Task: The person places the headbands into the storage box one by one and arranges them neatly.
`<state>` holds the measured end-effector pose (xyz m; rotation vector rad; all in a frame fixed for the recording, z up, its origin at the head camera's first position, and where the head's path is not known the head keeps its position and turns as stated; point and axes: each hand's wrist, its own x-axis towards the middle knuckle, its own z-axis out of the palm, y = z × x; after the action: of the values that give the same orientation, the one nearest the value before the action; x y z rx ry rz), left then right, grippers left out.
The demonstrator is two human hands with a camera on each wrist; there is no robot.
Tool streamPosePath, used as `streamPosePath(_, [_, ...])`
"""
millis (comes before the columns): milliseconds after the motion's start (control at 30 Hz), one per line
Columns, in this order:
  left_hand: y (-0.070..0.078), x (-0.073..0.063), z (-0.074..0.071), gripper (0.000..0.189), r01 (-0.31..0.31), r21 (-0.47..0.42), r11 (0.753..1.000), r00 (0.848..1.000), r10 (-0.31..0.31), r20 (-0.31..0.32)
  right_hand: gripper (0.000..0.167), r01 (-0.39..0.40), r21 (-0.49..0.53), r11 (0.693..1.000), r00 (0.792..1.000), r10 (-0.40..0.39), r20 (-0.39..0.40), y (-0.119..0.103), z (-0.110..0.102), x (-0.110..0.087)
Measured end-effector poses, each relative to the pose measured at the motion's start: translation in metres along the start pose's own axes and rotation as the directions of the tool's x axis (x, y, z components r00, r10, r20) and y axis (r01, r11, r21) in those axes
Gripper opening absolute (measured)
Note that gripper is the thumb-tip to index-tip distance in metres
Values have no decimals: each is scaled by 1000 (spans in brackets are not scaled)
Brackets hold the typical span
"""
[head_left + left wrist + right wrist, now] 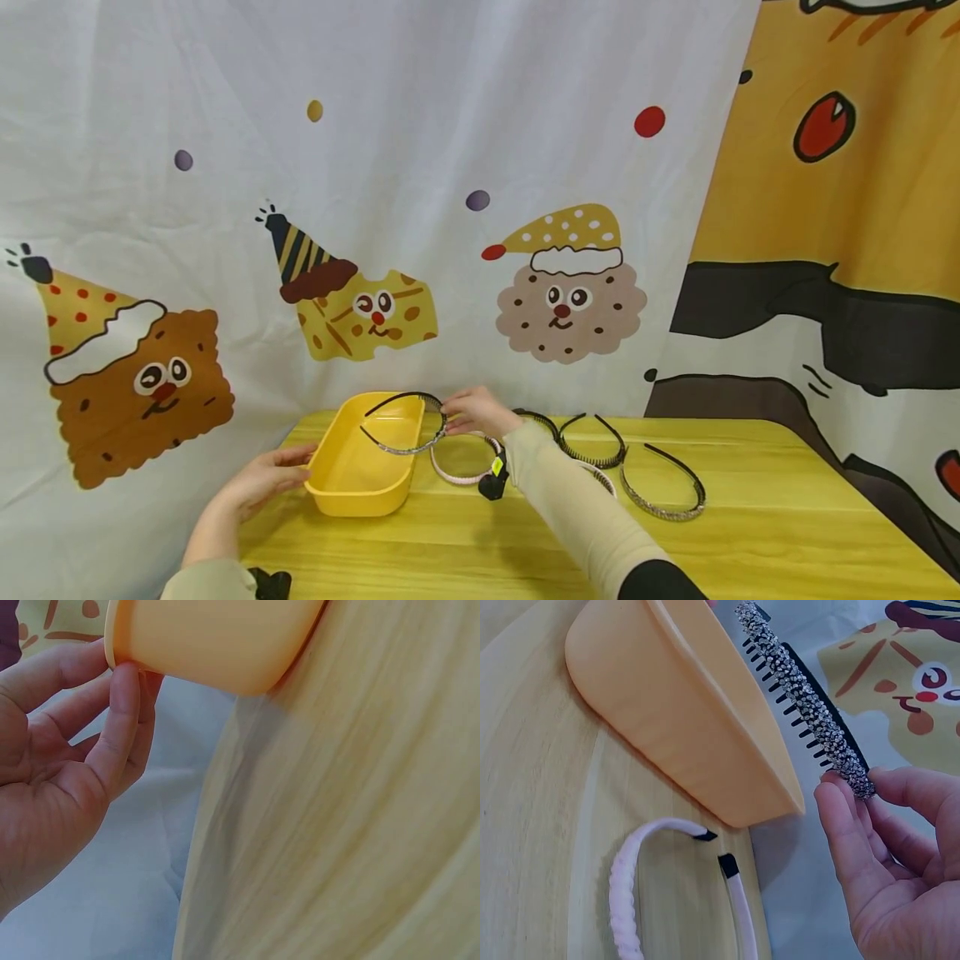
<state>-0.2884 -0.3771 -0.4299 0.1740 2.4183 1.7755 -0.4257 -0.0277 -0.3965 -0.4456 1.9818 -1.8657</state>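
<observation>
My left hand [258, 487] pinches the rim of a yellow plastic bin [360, 504] at its near left side. Thumb and fingertips close on that rim in the left wrist view. With my right hand [474, 412] I pinch one end region of a black toothed headband [810, 705] covered in silvery sparkling stones. This headband is held up over the bin's right side, its open ends pointing left. Below the right hand, a pale pink braided headband [622, 892] with black tips lies on the table beside the bin.
Several more headbands lie to the right, partly behind my right forearm: a black toothed one [600, 462], a white one [603, 478] and a sparkly one [675, 516]. The wooden table [780, 533] ends against a cartoon-printed curtain [465, 108].
</observation>
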Motion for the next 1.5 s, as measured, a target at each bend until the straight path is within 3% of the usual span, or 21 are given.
streamPosePath(200, [1,0,2,62,8,2,1000,1000,-8,-25,35,-11,-1,1000,1000,11,12,-3,11,5])
streamPosePath(867, [-1,1,7,61,23,2,1000,998,-23,-57,26,-7,-32,999,1000,7,-6,4,39,4])
streamPosePath(1500, [-4,3,2,61,9,-3,1000,998,-9,-58,28,-12,-30,999,1000,12,4,8,56,12])
